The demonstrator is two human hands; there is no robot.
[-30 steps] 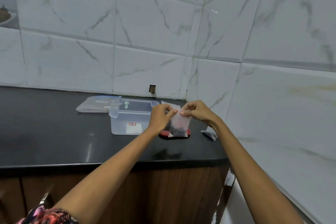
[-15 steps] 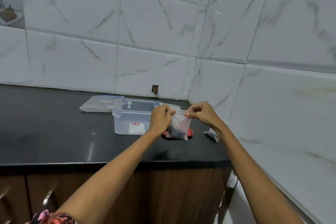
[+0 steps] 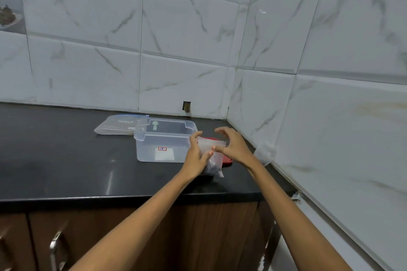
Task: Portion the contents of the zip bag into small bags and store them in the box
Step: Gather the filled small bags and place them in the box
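Note:
A small clear bag (image 3: pixel 213 161) with dark contents at its bottom hangs between my hands, just right of the clear plastic box (image 3: pixel 163 138). My left hand (image 3: pixel 196 156) holds the bag's left side, thumb against the plastic. My right hand (image 3: pixel 233 147) pinches the bag's upper edge between thumb and a finger, its other fingers lifted and curved. The box stands on the black counter (image 3: pixel 66 160) without a lid on it. A larger zip bag (image 3: pixel 116 125) lies flat behind the box to the left.
A red lid (image 3: pixel 226 160) lies on the counter behind the small bag. Another clear bag (image 3: pixel 265 152) leans at the foot of the right wall. Tiled walls meet in a corner behind. Wooden cabinet doors with metal handles (image 3: pixel 55 246) run below the counter edge.
Both hands pinched the bag's top edge close together earlier. Now the bag sits lower and tilted, my left hand has slid down its side, and my right hand's fingers have spread.

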